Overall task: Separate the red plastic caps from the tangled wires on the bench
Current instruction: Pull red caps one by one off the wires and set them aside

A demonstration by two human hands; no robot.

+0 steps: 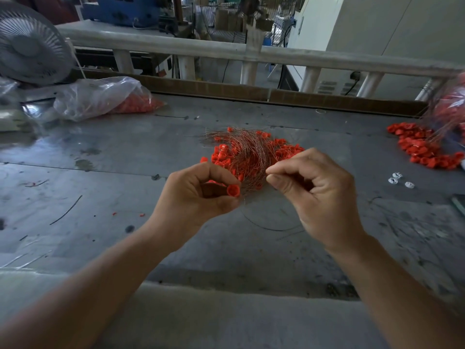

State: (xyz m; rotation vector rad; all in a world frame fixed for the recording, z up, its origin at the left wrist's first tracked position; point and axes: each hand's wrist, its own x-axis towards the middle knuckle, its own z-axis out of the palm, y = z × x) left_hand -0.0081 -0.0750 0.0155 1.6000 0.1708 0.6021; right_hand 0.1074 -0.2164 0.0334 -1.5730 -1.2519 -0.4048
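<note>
Grips one red plastic cap with the left hand, fingers curled round it, thumb below, the cap's open end turned toward the camera. Pinches thin coppery strands with the right hand, thumb against forefinger tip, remaining fingers curled toward the palm. Holds both hands close together at the near side of the tangled wires, spread mid-bench over a heap of red caps.

Small plate on the white cabinet at the back, too blurred to read.

Underneath, a grey metal bench, scuffed and stained, with a loose black wire at left and three small white pieces at right. Further right, a second heap of caps, thin wires trailing over it from a clear bag at the edge of view. At far left, a plastic bag part-filled with red caps, near a table fan. Along the rear edge, a cardboard strip; behind it, a pale railing, a blue machine and cartons in a dim workshop.
</note>
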